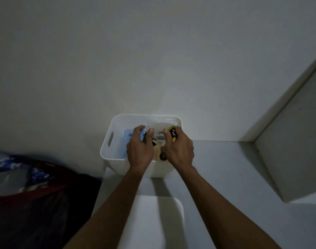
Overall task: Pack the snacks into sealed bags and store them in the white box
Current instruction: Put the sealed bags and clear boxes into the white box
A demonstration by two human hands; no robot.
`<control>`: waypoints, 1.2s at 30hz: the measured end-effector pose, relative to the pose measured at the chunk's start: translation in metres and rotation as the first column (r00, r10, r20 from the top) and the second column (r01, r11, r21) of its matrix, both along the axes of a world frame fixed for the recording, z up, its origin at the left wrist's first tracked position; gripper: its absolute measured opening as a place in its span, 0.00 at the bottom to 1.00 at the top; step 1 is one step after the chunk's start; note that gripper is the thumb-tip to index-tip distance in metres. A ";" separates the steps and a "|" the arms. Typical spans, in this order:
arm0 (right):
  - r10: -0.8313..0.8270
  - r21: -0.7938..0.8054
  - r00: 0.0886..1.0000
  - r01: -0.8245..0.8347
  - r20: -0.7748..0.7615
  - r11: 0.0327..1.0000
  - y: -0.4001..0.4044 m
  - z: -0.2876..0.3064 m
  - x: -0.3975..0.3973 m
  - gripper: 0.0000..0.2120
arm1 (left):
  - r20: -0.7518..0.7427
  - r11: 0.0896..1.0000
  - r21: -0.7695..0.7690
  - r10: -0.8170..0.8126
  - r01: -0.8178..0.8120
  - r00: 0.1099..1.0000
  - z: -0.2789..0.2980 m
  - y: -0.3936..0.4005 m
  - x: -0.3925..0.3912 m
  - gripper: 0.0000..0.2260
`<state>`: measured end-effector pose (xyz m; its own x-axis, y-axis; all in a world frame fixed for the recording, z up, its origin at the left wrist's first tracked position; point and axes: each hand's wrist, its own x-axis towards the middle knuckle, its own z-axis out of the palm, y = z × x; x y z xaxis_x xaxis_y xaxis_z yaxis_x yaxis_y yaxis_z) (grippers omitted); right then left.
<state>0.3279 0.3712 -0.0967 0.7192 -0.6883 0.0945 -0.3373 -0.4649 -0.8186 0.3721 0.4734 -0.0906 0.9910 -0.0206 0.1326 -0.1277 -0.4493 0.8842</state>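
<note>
Fingers of my left hand are curled and pinched on a small dark snack packet with blue and yellow print; fingers of my right hand are closed round a small black snack packet with a green end and pale lettering. Both hands sit over the open top of the white plastic box with a slotted side handle, and both packets are held just above its interior.

Inside the box I read a clear sealed bag lying against the far wall on the right, and a blue item on the left; its nature is unclear in the dim light. A brown round object shows low between my wrists.

My judgement: the task is partly complete. Some bagged stock is already stored, but the two held packets appear loose, so bagging, sealing and storing them remain.

The box stands on a pale grey tabletop against a plain wall. A flat white panel lies near me; dark red cloth lies left.
</note>
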 end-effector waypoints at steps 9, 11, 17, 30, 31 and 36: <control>-0.004 -0.069 0.973 -0.012 -0.230 0.998 -0.013 -0.048 0.053 0.17 | -0.309 0.937 0.192 -0.225 0.292 0.924 -0.038 -0.017 0.058 0.21; 0.000 -0.085 0.960 -0.025 -0.280 0.996 -0.015 -0.054 0.051 0.19 | -0.385 0.921 0.180 -0.257 0.345 0.887 -0.044 -0.015 0.061 0.24; -0.010 -0.164 0.942 -0.048 -0.335 0.985 -0.010 -0.045 0.035 0.22 | -0.396 0.919 0.197 -0.244 0.341 0.885 -0.045 -0.014 0.060 0.29; -0.182 -0.081 0.982 0.179 -0.043 0.981 -0.102 -0.022 -0.151 0.18 | 0.174 0.989 -0.105 -0.086 0.105 0.981 -0.013 -0.031 -0.073 0.10; -0.209 -0.063 0.977 0.206 -0.041 0.976 -0.111 -0.032 -0.174 0.18 | 0.187 0.986 -0.098 -0.113 0.133 0.976 -0.024 -0.036 -0.090 0.10; -0.235 -0.041 0.957 0.231 -0.168 0.972 -0.125 -0.103 -0.263 0.22 | -0.027 0.955 0.095 -0.278 0.280 0.960 -0.092 -0.063 -0.165 0.19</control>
<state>0.0650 0.2459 -0.1993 0.5461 -0.8377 0.0008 -0.5719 -0.3736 -0.7303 0.2071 0.4101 -0.1821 0.9456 -0.3085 0.1029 -0.2485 -0.4814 0.8406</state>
